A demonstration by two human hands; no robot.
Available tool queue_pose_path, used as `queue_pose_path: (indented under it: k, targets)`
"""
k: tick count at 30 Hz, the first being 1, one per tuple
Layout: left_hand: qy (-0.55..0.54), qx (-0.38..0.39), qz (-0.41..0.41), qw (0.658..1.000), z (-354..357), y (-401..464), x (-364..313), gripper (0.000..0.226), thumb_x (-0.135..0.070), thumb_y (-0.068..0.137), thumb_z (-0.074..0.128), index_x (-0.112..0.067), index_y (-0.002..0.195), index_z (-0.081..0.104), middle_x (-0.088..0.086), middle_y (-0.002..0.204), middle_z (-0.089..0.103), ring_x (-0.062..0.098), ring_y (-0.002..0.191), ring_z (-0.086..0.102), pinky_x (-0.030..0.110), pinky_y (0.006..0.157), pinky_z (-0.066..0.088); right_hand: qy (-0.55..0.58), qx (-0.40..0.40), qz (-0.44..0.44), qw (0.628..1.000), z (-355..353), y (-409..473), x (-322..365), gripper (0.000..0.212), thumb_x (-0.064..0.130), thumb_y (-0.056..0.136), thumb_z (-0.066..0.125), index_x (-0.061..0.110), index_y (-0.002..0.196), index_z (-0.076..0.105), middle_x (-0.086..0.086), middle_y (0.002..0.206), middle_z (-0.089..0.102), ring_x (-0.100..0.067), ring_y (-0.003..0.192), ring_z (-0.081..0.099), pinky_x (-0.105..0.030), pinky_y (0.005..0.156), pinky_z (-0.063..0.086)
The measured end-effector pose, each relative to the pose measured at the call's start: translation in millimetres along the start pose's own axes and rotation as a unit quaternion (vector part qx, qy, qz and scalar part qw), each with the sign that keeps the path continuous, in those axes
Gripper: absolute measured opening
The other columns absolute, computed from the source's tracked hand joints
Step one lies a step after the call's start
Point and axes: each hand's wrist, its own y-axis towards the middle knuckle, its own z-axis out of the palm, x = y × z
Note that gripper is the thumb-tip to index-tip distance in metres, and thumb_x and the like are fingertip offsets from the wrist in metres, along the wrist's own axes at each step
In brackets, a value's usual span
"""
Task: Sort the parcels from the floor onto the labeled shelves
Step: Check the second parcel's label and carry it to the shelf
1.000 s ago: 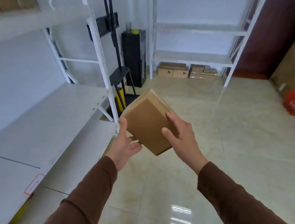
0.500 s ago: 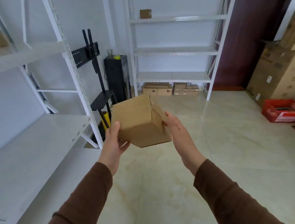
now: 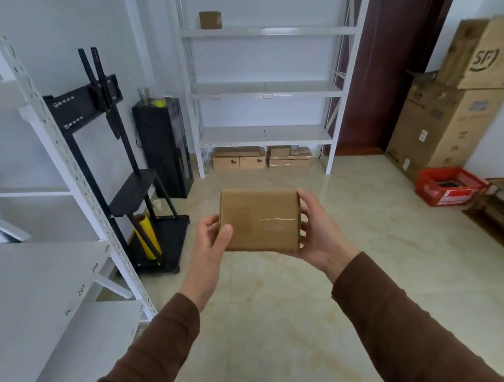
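Observation:
A small brown cardboard parcel (image 3: 259, 219) is held level in front of me, a strip of clear tape on its near face. My left hand (image 3: 209, 242) grips its left end, thumb on the front. My right hand (image 3: 317, 231) cups its right end and underside. A white shelf rack (image 3: 262, 89) stands against the far wall with one small parcel (image 3: 210, 20) on its top shelf. Several flat parcels (image 3: 260, 158) lie on the floor under it. A second white rack (image 3: 41, 282) with numbers on its shelf edge runs along my left.
A black TV stand (image 3: 112, 159) and a black cabinet (image 3: 163, 146) fill the far left corner, with a yellow roll (image 3: 147, 238) at the stand's base. Big cardboard boxes (image 3: 460, 99), a red crate (image 3: 449, 186) and a dark wooden crate (image 3: 500, 225) line the right wall.
The parcel has turned from tilted on a corner to level, with its taped face toward me. My view has lifted and swung right toward the far rack.

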Motion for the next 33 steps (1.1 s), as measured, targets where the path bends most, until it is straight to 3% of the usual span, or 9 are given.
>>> queue_pose_path:
  k: [2, 4, 9, 13, 17, 19, 21, 28, 33]
  targets:
    - [-0.065, 0.03, -0.075, 0.995, -0.3, 33.2, 1.2, 0.079, -0.084, 0.083, 0.042, -0.031, 0.14, 0.049, -0.001, 0.141, 0.06, 0.022, 0.136, 0.051, 0.048, 0.119, 0.034, -0.029, -0.017, -0.033, 0.999, -4.2, 21.6, 5.6, 0.061, 0.064, 0.087, 0.062, 0.023, 0.133, 0.066, -0.006, 0.126, 0.064, -0.025, 0.117, 0.061, -0.045, 0.085, 0.059]
    - [-0.178, 0.057, -0.168, 0.968, -2.8, 70.6, 0.9, 0.096, -0.093, 0.075, 0.037, -0.029, 0.145, 0.05, 0.004, 0.146, 0.059, 0.029, 0.14, 0.049, 0.062, 0.12, 0.025, -0.08, -0.027, -0.075, 0.994, -7.9, 45.0, 10.1, 0.063, 0.065, 0.088, 0.057, 0.026, 0.137, 0.061, -0.002, 0.135, 0.062, -0.022, 0.124, 0.057, -0.043, 0.085, 0.055]
    - [-0.285, 0.161, -0.285, 0.901, 6.6, 159.9, 9.5, 0.089, -0.088, 0.073, 0.054, -0.036, 0.145, 0.056, 0.007, 0.146, 0.061, 0.04, 0.14, 0.046, 0.077, 0.115, 0.013, -0.173, -0.019, -0.144, 0.974, -8.2, 113.1, 30.7, 0.052, 0.052, 0.096, 0.059, 0.03, 0.142, 0.048, 0.006, 0.133, 0.061, -0.014, 0.123, 0.058, -0.038, 0.093, 0.052]
    - [-0.299, 0.115, -0.272, 0.907, 35.9, 233.3, 20.3, 0.059, -0.053, 0.083, 0.071, -0.033, 0.138, 0.063, 0.015, 0.138, 0.068, 0.038, 0.133, 0.057, 0.068, 0.109, 0.037, -0.243, 0.004, -0.2, 0.949, -11.9, 185.5, 62.6, 0.068, 0.064, 0.086, 0.063, 0.038, 0.146, 0.046, 0.01, 0.143, 0.054, -0.009, 0.126, 0.057, -0.024, 0.088, 0.048]
    - [-0.306, 0.081, -0.216, 0.924, 56.8, 307.9, 25.1, 0.042, -0.044, 0.092, 0.066, -0.033, 0.132, 0.066, 0.011, 0.137, 0.069, 0.034, 0.136, 0.055, 0.064, 0.109, 0.041, -0.221, 0.007, -0.207, 0.953, -15.7, 254.1, 115.4, 0.068, 0.077, 0.087, 0.052, 0.04, 0.143, 0.057, 0.013, 0.145, 0.053, 0.002, 0.124, 0.053, -0.024, 0.092, 0.045]
    - [-0.281, 0.058, -0.155, 0.945, 59.4, 342.2, 24.3, 0.047, -0.04, 0.094, 0.064, -0.033, 0.14, 0.058, 0.004, 0.135, 0.071, 0.031, 0.137, 0.055, 0.06, 0.111, 0.042, -0.18, 0.024, -0.183, 0.966, -15.8, 289.8, 137.2, 0.053, 0.068, 0.096, 0.043, 0.042, 0.14, 0.059, 0.024, 0.136, 0.055, 0.009, 0.118, 0.05, -0.03, 0.095, 0.043]
    - [-0.229, 0.031, -0.084, 0.969, 60.7, 371.7, 19.3, 0.056, -0.037, 0.096, 0.063, -0.035, 0.149, 0.048, -0.004, 0.136, 0.07, 0.023, 0.132, 0.059, 0.055, 0.112, 0.045, -0.134, 0.054, -0.142, 0.979, -13.3, 327.6, 149.8, 0.038, 0.063, 0.1, 0.041, 0.054, 0.132, 0.06, 0.031, 0.13, 0.059, -0.001, 0.122, 0.055, -0.039, 0.1, 0.047]
    - [-0.056, -0.032, 0.061, 0.996, 36.0, 505.3, 19.6, 0.078, -0.038, 0.083, 0.074, -0.044, 0.151, 0.035, -0.019, 0.139, 0.06, -0.001, 0.126, 0.059, 0.022, 0.096, 0.054, -0.111, 0.137, -0.148, 0.973, 36.7, 488.9, 164.0, 0.052, 0.053, 0.099, 0.056, 0.041, 0.149, 0.05, 0.007, 0.142, 0.068, -0.023, 0.137, 0.06, -0.057, 0.112, 0.045]
    - [-0.113, -0.031, 0.03, 0.993, 5.5, 611.5, 16.7, 0.066, -0.043, 0.091, 0.065, -0.039, 0.149, 0.033, -0.015, 0.14, 0.055, -0.008, 0.11, 0.066, 0.032, 0.104, 0.05, -0.061, 0.129, -0.18, 0.973, 72.8, 588.7, 185.1, 0.053, 0.041, 0.101, 0.059, 0.032, 0.153, 0.049, -0.003, 0.143, 0.068, -0.028, 0.134, 0.063, -0.052, 0.111, 0.048]
